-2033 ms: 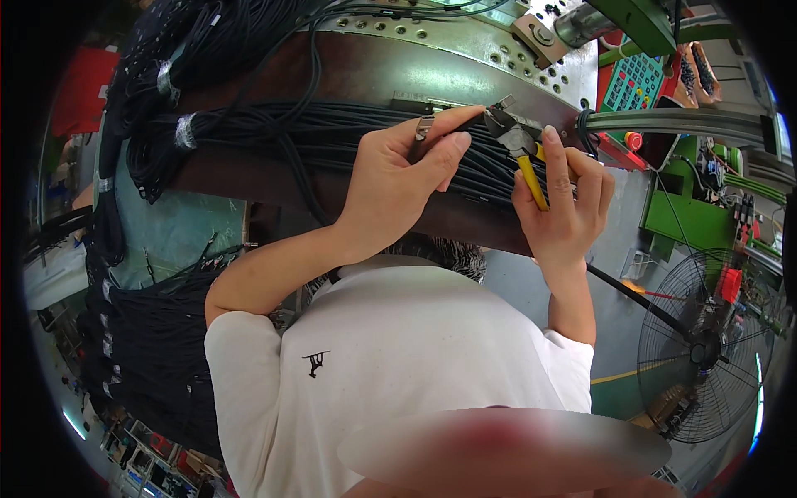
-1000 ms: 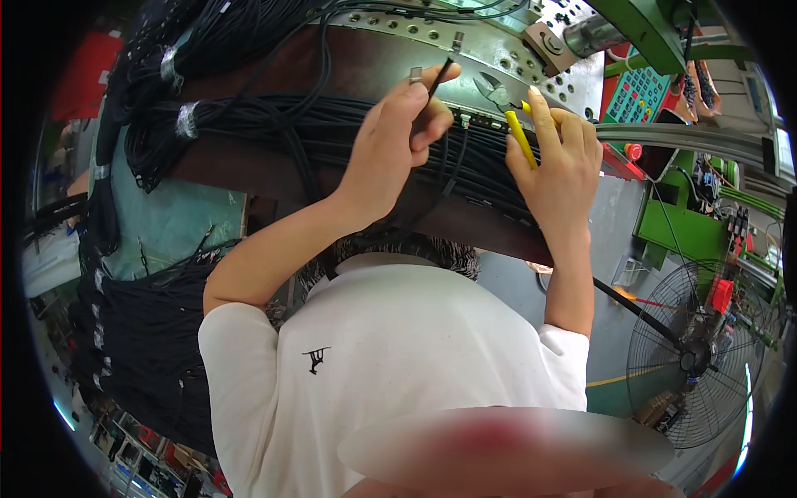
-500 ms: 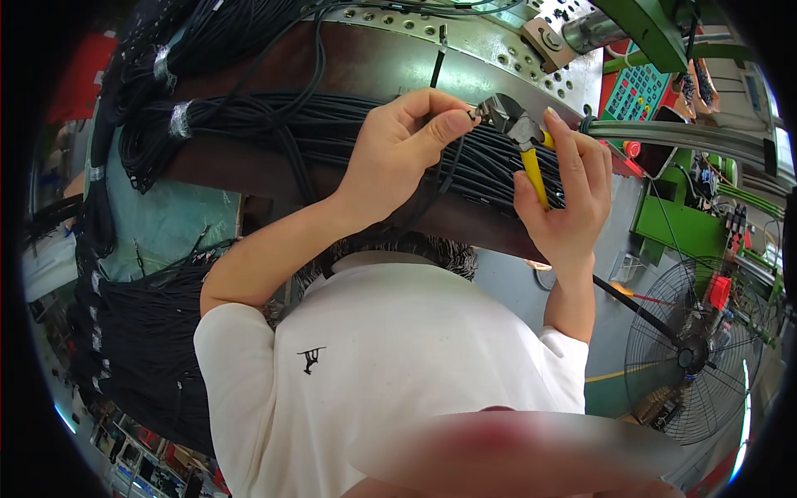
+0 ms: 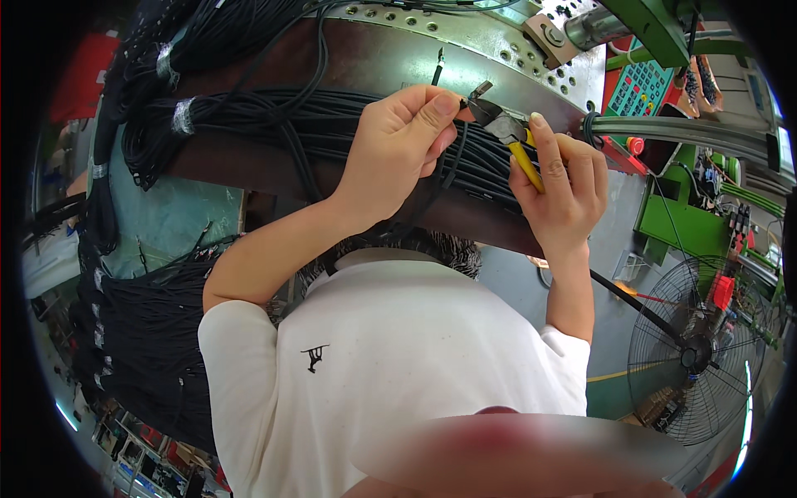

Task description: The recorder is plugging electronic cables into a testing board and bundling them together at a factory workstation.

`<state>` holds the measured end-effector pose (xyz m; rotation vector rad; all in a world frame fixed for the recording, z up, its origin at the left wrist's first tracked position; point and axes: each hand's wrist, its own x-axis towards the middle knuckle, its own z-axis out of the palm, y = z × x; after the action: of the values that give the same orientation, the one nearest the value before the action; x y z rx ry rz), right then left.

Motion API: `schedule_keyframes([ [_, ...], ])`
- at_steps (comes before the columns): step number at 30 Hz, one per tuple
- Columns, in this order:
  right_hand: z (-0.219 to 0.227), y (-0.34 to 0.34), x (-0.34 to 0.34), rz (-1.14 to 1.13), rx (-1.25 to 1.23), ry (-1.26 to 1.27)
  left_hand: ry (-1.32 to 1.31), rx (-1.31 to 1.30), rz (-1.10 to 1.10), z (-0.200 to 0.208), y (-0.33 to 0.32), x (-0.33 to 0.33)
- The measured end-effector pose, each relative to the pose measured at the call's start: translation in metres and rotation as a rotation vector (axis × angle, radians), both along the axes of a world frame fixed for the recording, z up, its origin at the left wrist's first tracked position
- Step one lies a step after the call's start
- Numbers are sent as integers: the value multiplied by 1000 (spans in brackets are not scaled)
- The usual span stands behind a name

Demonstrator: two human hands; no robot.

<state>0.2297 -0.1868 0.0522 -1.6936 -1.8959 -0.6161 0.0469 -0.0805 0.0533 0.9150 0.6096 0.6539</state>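
Pinched between the thumb and forefinger of the left hand (image 4: 397, 148), a thin black cable (image 4: 452, 162) is held up in front of the curved metal plate (image 4: 465, 37), its free end meeting the nose of the yellow-handled cutters (image 4: 505, 133). The cable is judged light, limp and somewhat slick in its sheath, so it is best taken close to the end, where it is kept from drooping. The cutters are gripped by the right hand (image 4: 564, 187), whose fingers are wrapped closed around the handles; the blades appear nearly shut at the cable tip. One cable is singled out, one pair of cutters is seen, and two hands are at work. Behind them a thick run of black cables (image 4: 274, 124) is laid across the plate, too many to count, with two taped bundles at the left. One standing fan (image 4: 693, 353) is seen lower right.
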Motion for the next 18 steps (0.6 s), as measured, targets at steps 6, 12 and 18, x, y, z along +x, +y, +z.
schedule_keyframes([
  [6, 2, -2, 0, -54, -1, -119, 90, 110, 19, -4, 0, -2],
  [12, 5, -5, -4, -75, -30, -151, 76, 61, 21, -2, -1, -1],
  [18, 10, -2, -13, -96, -88, -13, 104, 268, 94, -5, 0, -1],
])
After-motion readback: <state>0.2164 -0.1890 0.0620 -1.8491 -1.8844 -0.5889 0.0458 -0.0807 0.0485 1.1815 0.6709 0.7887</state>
